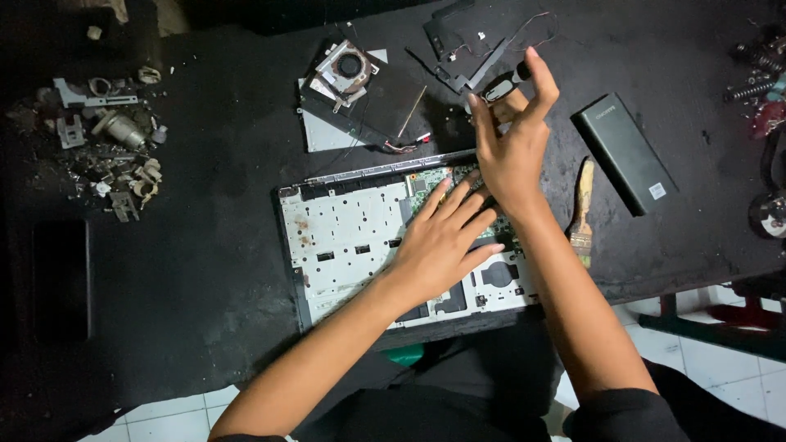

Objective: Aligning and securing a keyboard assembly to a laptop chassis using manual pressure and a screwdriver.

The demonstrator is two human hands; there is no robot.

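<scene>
While the left hand lies flat, fingers spread, on the opened laptop chassis at table centre, the right hand pinches a screwdriver upright at one o'clock, seemingly unscrewing the green board, needing steady downward pressure

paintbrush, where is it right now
In the head view the paintbrush lies on the black table, right of the right hand's wrist, beside the dark slab-shaped device.

The opened laptop chassis is laid centrally on the worktop. Behind it, a fan assembly is placed; right of it, a brush, then a power bank; far left, scrap parts.
</scene>
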